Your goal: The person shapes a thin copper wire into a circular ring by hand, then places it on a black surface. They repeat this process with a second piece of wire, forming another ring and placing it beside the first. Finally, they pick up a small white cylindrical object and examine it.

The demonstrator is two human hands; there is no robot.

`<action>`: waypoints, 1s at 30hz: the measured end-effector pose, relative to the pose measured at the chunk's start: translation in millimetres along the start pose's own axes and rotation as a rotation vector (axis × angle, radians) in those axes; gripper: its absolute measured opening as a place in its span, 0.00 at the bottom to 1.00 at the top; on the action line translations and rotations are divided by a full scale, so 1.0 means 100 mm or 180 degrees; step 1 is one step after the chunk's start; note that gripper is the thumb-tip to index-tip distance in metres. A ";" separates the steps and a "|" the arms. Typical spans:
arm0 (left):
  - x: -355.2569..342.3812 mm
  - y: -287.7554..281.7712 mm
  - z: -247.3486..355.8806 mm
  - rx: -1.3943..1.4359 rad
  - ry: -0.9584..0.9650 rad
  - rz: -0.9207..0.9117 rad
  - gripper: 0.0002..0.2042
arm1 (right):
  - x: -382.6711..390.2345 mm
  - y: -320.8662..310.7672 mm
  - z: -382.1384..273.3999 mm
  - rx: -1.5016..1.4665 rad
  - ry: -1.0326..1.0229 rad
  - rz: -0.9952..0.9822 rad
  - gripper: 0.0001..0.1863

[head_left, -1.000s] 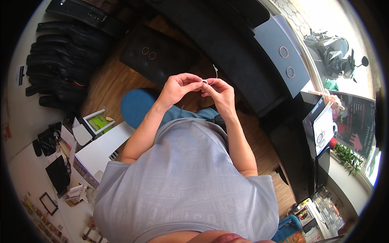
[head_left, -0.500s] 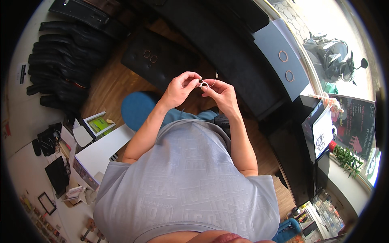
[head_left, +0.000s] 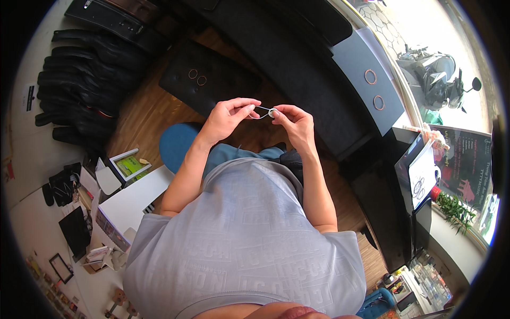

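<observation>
A thin pale coiled cord (head_left: 272, 113) is stretched between my two hands in front of my chest. My left hand (head_left: 224, 121) pinches one side of it between thumb and fingers, and a narrow loop runs from there to the right. At the other end, my right hand (head_left: 297, 126) closes thumb and fingertips on the small round coil. Whether the cord is string or wire is too fine to make out.
Two thin copper-coloured rings (head_left: 197, 74) lie on a black tufted bench (head_left: 226, 80). Two more rings (head_left: 365, 77) rest on a grey panel (head_left: 353, 61) at right. A blue round seat (head_left: 175, 146), black cases (head_left: 90, 80) and a white desk (head_left: 135, 196) are to the left.
My hands have moved slightly apart, drawing a loop of the cord out between them. The loose end that stuck up above my right hand no longer shows there.
</observation>
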State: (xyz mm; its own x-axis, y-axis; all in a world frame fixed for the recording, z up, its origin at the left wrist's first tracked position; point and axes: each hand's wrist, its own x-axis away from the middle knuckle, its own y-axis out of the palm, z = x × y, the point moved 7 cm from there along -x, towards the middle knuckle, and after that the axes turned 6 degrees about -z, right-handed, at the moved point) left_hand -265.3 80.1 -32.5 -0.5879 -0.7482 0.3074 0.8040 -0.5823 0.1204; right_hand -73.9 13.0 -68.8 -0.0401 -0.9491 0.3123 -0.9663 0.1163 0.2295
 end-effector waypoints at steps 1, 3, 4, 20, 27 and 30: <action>0.00 0.03 -0.01 0.0515 -0.0145 -0.0128 0.12 | 0.00 0.00 -0.01 0.0072 -0.0017 -0.0016 0.14; -0.03 0.01 -0.04 0.0279 -0.0039 -0.0129 0.12 | 0.00 0.03 0.01 -0.0186 0.0021 -0.0146 0.12; -0.05 0.01 -0.05 0.0160 0.0014 -0.0130 0.13 | 0.00 0.05 0.02 -0.0315 0.0039 -0.0212 0.12; 0.00 0.06 0.36 -0.2517 0.1609 0.0783 0.08 | -0.01 0.11 0.11 -0.0999 0.0248 -0.0397 0.12; -0.02 0.08 -0.03 0.0404 0.0027 0.0240 0.10 | 0.00 0.15 0.13 -0.1420 0.0378 -0.0559 0.12; -0.05 0.22 -0.11 0.0711 0.0343 0.0035 0.12 | 0.00 0.15 0.18 -0.1491 0.0390 -0.0568 0.12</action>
State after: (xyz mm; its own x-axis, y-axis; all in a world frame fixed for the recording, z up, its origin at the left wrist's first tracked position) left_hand -245.8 67.3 -41.3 -0.5754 -0.7907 0.2089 0.8031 -0.4981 0.3269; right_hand -92.9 9.7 -81.6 0.1722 -0.9282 0.3298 -0.7367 0.1008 0.6686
